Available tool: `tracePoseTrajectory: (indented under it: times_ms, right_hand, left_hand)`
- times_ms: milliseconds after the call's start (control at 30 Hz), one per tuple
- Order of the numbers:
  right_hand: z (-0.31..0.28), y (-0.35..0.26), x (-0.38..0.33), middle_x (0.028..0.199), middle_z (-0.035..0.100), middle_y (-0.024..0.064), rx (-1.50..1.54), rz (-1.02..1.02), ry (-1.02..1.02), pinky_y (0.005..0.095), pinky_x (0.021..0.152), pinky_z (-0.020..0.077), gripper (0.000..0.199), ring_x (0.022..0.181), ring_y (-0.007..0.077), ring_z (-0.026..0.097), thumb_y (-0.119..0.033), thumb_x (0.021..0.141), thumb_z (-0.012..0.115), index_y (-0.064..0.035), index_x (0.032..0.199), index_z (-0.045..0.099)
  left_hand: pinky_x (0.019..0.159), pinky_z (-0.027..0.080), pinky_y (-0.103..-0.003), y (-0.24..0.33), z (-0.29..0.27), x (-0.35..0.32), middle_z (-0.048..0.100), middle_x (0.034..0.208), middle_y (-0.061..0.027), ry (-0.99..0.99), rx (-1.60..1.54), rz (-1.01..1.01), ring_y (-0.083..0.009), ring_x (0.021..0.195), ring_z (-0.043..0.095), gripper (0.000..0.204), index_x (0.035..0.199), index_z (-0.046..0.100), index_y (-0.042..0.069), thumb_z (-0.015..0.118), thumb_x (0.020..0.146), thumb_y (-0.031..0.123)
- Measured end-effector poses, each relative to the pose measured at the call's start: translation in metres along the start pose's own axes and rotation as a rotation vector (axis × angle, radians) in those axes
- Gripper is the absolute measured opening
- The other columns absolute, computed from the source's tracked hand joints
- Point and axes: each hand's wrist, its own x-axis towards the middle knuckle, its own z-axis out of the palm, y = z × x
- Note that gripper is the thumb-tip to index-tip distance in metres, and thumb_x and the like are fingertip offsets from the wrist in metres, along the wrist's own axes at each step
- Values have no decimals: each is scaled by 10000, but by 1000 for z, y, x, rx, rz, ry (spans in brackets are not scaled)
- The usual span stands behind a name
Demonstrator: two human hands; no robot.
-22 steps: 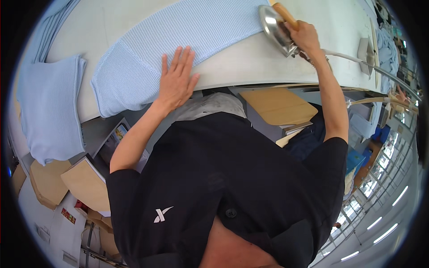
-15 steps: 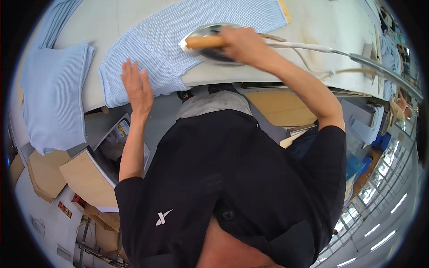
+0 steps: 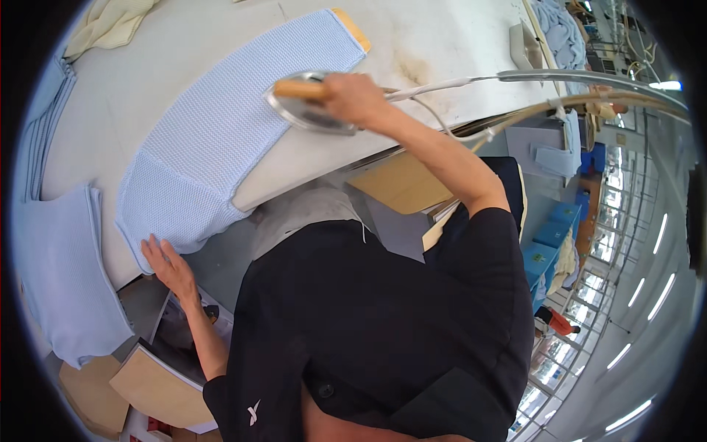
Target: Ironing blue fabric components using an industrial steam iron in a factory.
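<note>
A light blue knitted garment piece [image 3: 213, 110], with a yellow strip [image 3: 350, 29] at its far end, lies along the worktable [image 3: 427, 29]. My right hand [image 3: 357, 102] is closed around the wooden handle of a metal iron [image 3: 313, 121]. The iron's plate rests partly over the knit's near edge and partly beyond it. At the knit's lower left corner is my left hand [image 3: 169, 267], fingers extended and touching or just over the edge. It grips nothing that I can see.
Folded light blue knits [image 3: 66, 272] hang over the table edge at left. Cream knitwear [image 3: 110, 26] lies at the far left. A hose and cord [image 3: 449, 85] run from the iron to the right. Below the table are cardboard pieces [image 3: 398, 180]. A metal tray [image 3: 524, 46] sits far right.
The iron has moved along the knit toward its yellow end and near edge. My left hand has shifted to the knit's lower left corner. The whole view has turned.
</note>
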Motion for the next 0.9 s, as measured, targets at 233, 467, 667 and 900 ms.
tracePoseTrajectory:
  times_ms: [233,467,667,900]
  right_hand:
    - [-36,164,24,727,712,132,5,473,99,425,652,545,483,621,298,669,-464,942,649,3,888,759]
    - [-27,272,26,859,723,168,-184,613,147,449,734,551,413,781,368,695,-380,924,636,26,960,698]
    - [-23,263,22,857,705,193,-245,583,338,459,785,547,399,839,395,694,-338,939,600,40,1034,685]
    - [8,209,123,777,692,184,121,244,402,401,746,547,463,782,326,678,-383,1001,519,29,875,687]
  left_hand:
    - [1084,409,-430,22,-1,29,535,1414,-287,-66,427,50,-399,1308,516,472,1348,600,-7,588,998,310]
    - [896,502,-428,37,-13,51,651,1108,-214,-149,411,-200,-367,987,627,395,1149,656,11,686,851,269]
    - [787,534,-395,16,-20,57,654,966,-167,-75,331,-262,-301,808,642,383,1122,647,-3,720,793,177]
    - [530,517,-273,21,-24,75,646,876,-164,-2,-265,-625,-180,609,614,379,1153,571,-82,704,814,22]
